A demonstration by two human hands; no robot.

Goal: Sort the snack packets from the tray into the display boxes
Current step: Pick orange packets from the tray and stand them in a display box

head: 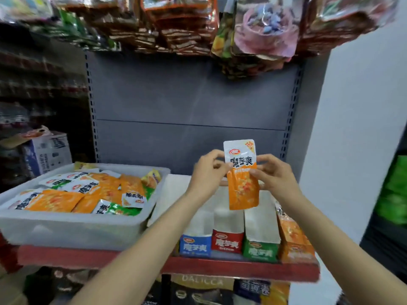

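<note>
An orange and white snack packet (241, 186) is held upright above the display boxes, pinched on its left edge by my left hand (207, 172) and on its right edge by my right hand (274, 175). Below stand several display boxes side by side: blue (195, 245), red (228, 242), green (261, 249) and orange (297, 245). The orange box has packets in it. At the left, a translucent white tray (72, 230) holds several orange and green packets (88, 192).
The tray and boxes stand on a red-edged shelf (220, 266) with a grey back panel (189, 102). Bags of snacks (262, 29) hang overhead. A cardboard carton (48, 153) sits behind the tray. More goods fill the shelf below (220, 289).
</note>
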